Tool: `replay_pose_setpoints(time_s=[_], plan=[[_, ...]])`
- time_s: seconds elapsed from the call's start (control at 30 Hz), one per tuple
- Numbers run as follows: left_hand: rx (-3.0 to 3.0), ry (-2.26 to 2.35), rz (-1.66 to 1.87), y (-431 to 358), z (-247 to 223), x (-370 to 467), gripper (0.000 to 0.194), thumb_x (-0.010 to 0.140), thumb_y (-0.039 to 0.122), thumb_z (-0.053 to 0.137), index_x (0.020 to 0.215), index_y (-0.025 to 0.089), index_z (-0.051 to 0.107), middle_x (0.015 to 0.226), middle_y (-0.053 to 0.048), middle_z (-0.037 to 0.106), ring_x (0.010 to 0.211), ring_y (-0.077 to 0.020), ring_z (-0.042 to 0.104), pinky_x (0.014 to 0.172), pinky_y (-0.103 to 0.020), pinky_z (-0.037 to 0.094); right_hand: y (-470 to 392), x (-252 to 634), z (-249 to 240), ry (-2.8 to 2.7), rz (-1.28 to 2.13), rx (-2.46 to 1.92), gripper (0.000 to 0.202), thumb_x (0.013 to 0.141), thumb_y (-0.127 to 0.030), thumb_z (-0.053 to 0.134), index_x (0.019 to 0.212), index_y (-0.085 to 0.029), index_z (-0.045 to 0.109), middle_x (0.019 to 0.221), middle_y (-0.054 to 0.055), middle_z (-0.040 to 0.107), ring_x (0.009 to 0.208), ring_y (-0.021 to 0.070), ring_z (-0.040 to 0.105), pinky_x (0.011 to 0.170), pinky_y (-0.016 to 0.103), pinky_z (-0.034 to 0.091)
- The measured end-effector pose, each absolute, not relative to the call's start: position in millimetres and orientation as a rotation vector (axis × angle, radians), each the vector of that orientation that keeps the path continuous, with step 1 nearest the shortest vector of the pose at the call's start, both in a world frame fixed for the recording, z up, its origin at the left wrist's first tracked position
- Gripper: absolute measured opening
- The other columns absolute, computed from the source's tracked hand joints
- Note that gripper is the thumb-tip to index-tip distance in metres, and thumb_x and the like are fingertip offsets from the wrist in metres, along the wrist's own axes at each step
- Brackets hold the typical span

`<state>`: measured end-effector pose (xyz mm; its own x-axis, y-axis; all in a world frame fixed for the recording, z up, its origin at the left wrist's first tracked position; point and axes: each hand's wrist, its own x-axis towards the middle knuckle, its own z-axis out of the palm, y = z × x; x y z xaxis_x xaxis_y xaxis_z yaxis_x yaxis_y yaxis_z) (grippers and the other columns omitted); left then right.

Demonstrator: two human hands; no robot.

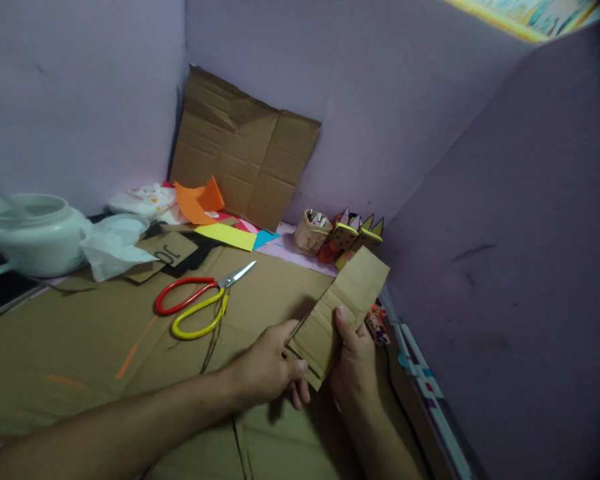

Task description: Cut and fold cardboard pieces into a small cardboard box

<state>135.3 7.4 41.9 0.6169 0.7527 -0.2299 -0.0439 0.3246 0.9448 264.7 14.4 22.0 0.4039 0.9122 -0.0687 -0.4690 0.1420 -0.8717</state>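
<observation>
A folded strip of brown cardboard (pixel 356 285) is held tilted above the cardboard-covered table, right of centre. My left hand (pixel 275 367) pinches its lower left end, thumb near the edge and some fingers underneath. Further up the strip's right side, my right hand (pixel 354 357) grips it with the thumb on the front face; its other fingers are mostly hidden behind. To the left lie scissors (pixel 220 285) with one red and one yellow handle, their blades nearly together.
A large cardboard sheet (pixel 245 150) leans on the back wall. At the left are a white pot (pixel 40 237) and crumpled white plastic (pixel 110 250). Orange paper (pixel 200 202), yellow paper (pixel 227 236) and a small basket (pixel 311 235) line the back. A cable runs along the right.
</observation>
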Motion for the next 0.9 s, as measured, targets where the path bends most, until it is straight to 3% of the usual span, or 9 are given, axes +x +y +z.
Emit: replay_pose_setpoints(time_s=[0.2, 0.5, 0.67, 0.9], plan=[[1.115, 0.743, 0.624, 8.6, 44.8, 134.2, 0.032, 0.061, 0.007, 0.049, 0.092, 0.014, 0.045, 0.046, 0.005, 0.056, 0.039, -0.0098, 0.052, 0.042, -0.019, 0.044, 12.0, 260.5, 22.0, -0.566, 1.067, -1.048, 0.046, 0.066, -0.038, 0.070, 0.105, -0.017, 0.057, 0.086, 0.004, 0.070, 0.071, 0.0208, 0.066, 0.067, 0.034, 0.053], [1.173, 0.723, 0.714, 0.8, 37.9, 140.2, 0.027, 0.073, 0.022, 0.053, 0.098, 0.015, 0.044, 0.048, 0.005, 0.054, 0.039, -0.0100, 0.051, 0.038, -0.017, 0.042, 7.5, 257.4, 22.0, -0.794, 0.747, -1.291, 0.044, 0.075, -0.048, 0.057, 0.106, -0.016, 0.058, 0.099, 0.007, 0.069, 0.084, 0.0214, 0.064, 0.071, 0.031, 0.048], [1.177, 0.689, 0.778, 0.4, 29.0, 144.9, 0.030, 0.079, 0.040, 0.051, 0.097, 0.017, 0.045, 0.049, 0.005, 0.052, 0.039, -0.0104, 0.051, 0.038, -0.020, 0.044, 7.1, 257.5, 22.7, -0.839, 0.660, -1.351, 0.043, 0.077, -0.047, 0.055, 0.106, -0.015, 0.057, 0.103, 0.009, 0.067, 0.086, 0.0212, 0.063, 0.071, 0.030, 0.047], [1.344, 0.791, 0.792, -2.6, 21.3, 142.9, 0.023, 0.085, 0.039, 0.043, 0.096, 0.018, 0.045, 0.057, 0.002, 0.056, 0.045, -0.0121, 0.055, 0.040, -0.019, 0.043, 5.0, 255.6, 26.2, -0.856, 0.608, -1.412, 0.045, 0.077, -0.048, 0.054, 0.106, -0.014, 0.057, 0.099, 0.009, 0.068, 0.082, 0.0211, 0.064, 0.071, 0.030, 0.046]])
